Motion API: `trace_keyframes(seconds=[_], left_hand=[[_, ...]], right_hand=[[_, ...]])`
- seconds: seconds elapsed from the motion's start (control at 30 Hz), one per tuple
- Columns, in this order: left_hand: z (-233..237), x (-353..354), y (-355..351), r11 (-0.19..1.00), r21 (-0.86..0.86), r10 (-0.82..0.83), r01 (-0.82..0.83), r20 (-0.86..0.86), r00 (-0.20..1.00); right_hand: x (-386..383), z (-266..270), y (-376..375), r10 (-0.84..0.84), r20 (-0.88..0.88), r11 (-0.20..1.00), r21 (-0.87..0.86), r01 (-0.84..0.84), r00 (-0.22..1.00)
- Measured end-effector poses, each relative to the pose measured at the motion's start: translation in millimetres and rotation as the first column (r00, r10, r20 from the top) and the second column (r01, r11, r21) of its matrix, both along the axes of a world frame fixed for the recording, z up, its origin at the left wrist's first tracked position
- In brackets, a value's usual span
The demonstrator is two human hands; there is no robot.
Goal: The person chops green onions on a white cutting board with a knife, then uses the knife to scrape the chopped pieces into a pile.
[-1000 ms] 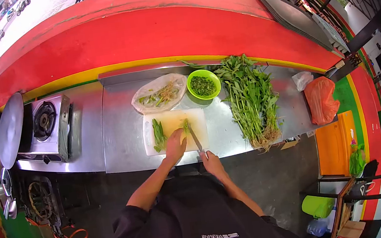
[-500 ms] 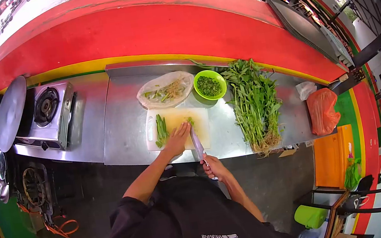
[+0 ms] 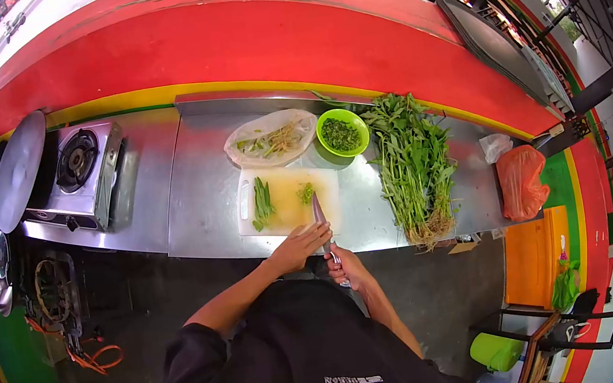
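Observation:
My right hand (image 3: 347, 266) is closed round the handle of a kitchen knife (image 3: 318, 212), its blade pointing away from me over the right part of a white cutting board (image 3: 292, 226). My left hand (image 3: 301, 245) lies at the board's near edge, fingers stretched out together and touching the side of the blade near the handle. A small heap of chopped greens (image 3: 306, 192) rests just beyond the knife tip. Uncut green stalks (image 3: 262, 202) lie on the board's left side.
Behind the board are a plastic bag of rooted trimmings (image 3: 272, 140) and a green bowl of chopped leaves (image 3: 342, 135). To the right lie a big bunch of leafy greens (image 3: 414, 168) and an orange plastic bag (image 3: 522, 181). A gas stove (image 3: 77, 177) stands at left.
My left hand has drawn back from the board's middle to the near edge and now touches the blade. The chopped heap, partly covered before, shows fully. The view has shifted slightly.

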State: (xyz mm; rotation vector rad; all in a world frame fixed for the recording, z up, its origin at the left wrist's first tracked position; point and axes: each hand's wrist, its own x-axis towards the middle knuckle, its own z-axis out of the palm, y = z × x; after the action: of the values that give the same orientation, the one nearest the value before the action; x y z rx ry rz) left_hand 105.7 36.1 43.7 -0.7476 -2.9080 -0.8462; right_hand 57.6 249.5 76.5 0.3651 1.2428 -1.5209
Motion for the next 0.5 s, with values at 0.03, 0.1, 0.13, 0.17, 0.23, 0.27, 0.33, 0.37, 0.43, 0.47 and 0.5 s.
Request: trace_keyframes(seconds=[0.03, 0.1, 0.13, 0.17, 0.23, 0.27, 0.33, 0.37, 0.43, 0.47, 0.5], left_hand=[[-13.5, -1.3, -1.2, 1.000, -0.001, 0.005, -0.005, 0.001, 1.000], [-43.1, -9.2, -7.6, 0.951, -0.107, 0.287, -0.289, -0.040, 0.957], [-43.7, -13.3, -15.0, 0.937, -0.136, 0.321, -0.322, -0.031, 0.947], [-44.2, -15.3, -19.9, 0.936, -0.134, 0.325, -0.327, -0.034, 0.945], [-35.9, -18.6, -24.2, 0.916, -0.142, 0.373, -0.376, -0.050, 0.927], [-31.7, -17.8, -23.8, 0.914, -0.083, 0.392, -0.396, -0.063, 0.918], [-23.5, -13.4, -20.4, 0.927, 0.007, 0.374, -0.374, -0.059, 0.926], [-17.3, -11.8, -17.2, 0.932, 0.101, 0.354, -0.347, -0.059, 0.933], [4.4, -4.8, -6.7, 0.944, 0.095, 0.323, -0.317, -0.061, 0.944], [17.3, -1.4, -1.1, 0.949, 0.112, 0.301, -0.294, -0.049, 0.953], [23.8, 0.9, 3.5, 0.953, 0.131, 0.279, -0.272, -0.038, 0.959]], right_hand=[[-0.2, -0.1, -0.7, 0.005, 0.001, 1.000, -0.001, -0.005, 1.000], [-1.8, 0.2, -2.1, 0.010, 0.036, 1.000, -0.007, -0.010, 0.999], [-1.0, 2.4, -3.4, 0.017, 0.035, 1.000, -0.007, -0.016, 0.999], [0.4, 5.0, -3.8, 0.039, 0.023, 0.999, -0.021, -0.038, 0.999], [-1.4, 11.0, -4.4, 0.064, 0.004, 0.997, -0.031, -0.064, 0.998], [-1.4, 13.2, -6.2, 0.046, 0.001, 0.999, -0.011, -0.046, 0.999], [1.3, 2.6, -7.6, 0.023, 0.001, 1.000, 0.004, -0.023, 1.000], [1.6, -8.6, -8.1, 0.063, -0.235, 0.993, 0.116, -0.036, 0.970], [2.5, -24.4, -8.8, 0.116, -0.451, 0.974, 0.227, -0.012, 0.885], [4.1, -29.4, -10.5, 0.316, -0.758, 0.896, 0.437, 0.085, 0.570], [5.1, -31.1, -11.6, 0.539, -0.830, 0.785, 0.557, 0.269, 0.146]])
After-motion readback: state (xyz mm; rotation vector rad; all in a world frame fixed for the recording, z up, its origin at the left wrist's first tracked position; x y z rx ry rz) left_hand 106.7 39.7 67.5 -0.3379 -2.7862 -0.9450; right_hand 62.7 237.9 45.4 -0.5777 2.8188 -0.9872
